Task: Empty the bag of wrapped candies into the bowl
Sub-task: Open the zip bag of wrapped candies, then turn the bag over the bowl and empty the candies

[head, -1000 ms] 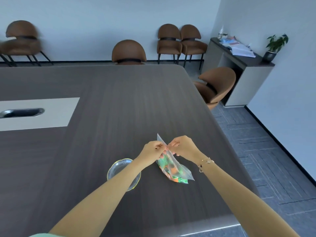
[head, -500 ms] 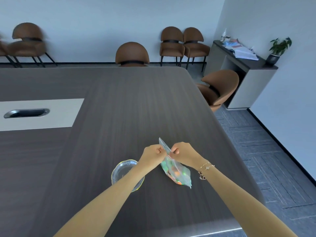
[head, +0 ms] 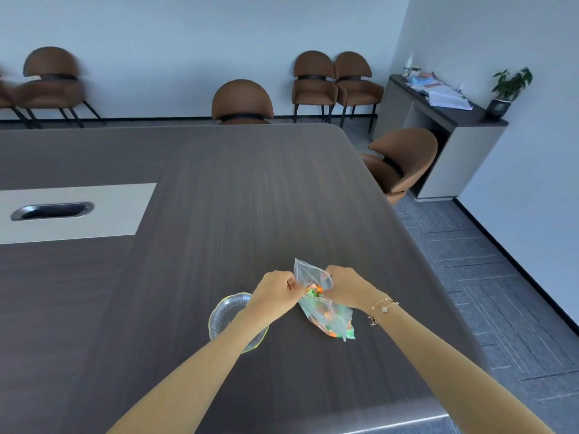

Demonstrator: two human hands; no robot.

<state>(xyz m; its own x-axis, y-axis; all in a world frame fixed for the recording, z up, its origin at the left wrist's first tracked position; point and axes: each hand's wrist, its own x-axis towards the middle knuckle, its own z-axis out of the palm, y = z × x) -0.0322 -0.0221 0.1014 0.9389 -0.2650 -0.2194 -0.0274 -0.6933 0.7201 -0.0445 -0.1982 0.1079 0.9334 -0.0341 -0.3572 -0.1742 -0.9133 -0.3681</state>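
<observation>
Clear candy bag (head: 326, 311) mouth parted, beside empty glass bowl (head: 226, 311).

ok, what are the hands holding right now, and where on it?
Both hold the clear bag of wrapped candies at its top opening: left hand pinches one side of the mouth, right hand the other. The bag's bottom rests on the table.

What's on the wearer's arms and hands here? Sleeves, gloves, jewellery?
Both forearms are bare, with no sleeves in view and no gloves. The right wrist carries a thin gold chain bracelet with small clover-shaped charms. The left hand and right hand show no rings that I can make out.
</observation>
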